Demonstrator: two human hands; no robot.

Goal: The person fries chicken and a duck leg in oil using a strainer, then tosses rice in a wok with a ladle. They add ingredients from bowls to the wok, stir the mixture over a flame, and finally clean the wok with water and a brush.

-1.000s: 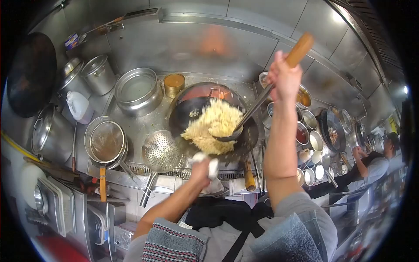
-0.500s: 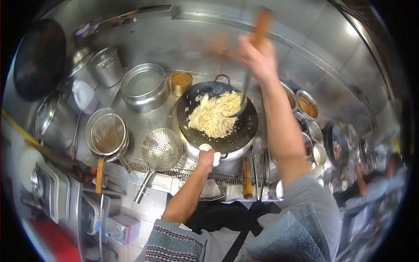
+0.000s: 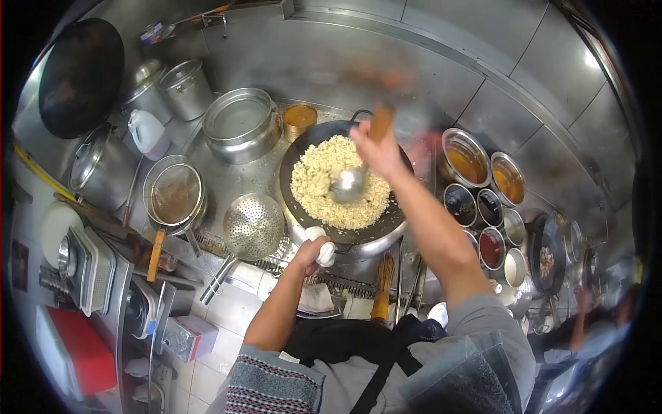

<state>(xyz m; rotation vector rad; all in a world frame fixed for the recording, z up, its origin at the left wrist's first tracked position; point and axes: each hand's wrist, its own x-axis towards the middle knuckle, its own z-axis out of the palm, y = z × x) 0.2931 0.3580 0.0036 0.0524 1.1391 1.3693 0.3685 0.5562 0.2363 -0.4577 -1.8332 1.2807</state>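
Note:
A black wok [image 3: 336, 129] sits on the stove, filled with pale yellow fried rice [image 3: 312, 164]. My right hand [image 3: 376, 150] is closed round the wooden handle of a metal ladle [image 3: 347, 185]. Its rounded bowl rests against the middle of the rice, with its back facing up. At the wok's near left edge, my left hand [image 3: 308, 255] is closed on a folded white cloth [image 3: 324, 250]. Whether the cloth wraps a wok handle, I cannot tell.
Left of the wok are a perforated strainer [image 3: 253, 226], a large metal pot [image 3: 238, 148] and an open can [image 3: 300, 119]. Sauce containers [image 3: 465, 157] line the right side. A bamboo brush [image 3: 382, 290] stands in front. Another person [image 3: 586, 331] is at far right.
My right hand has come down and left with the ladle, whose bowl moved from the rice's right side to its middle. The rice, tossed up before, now lies spread in the wok.

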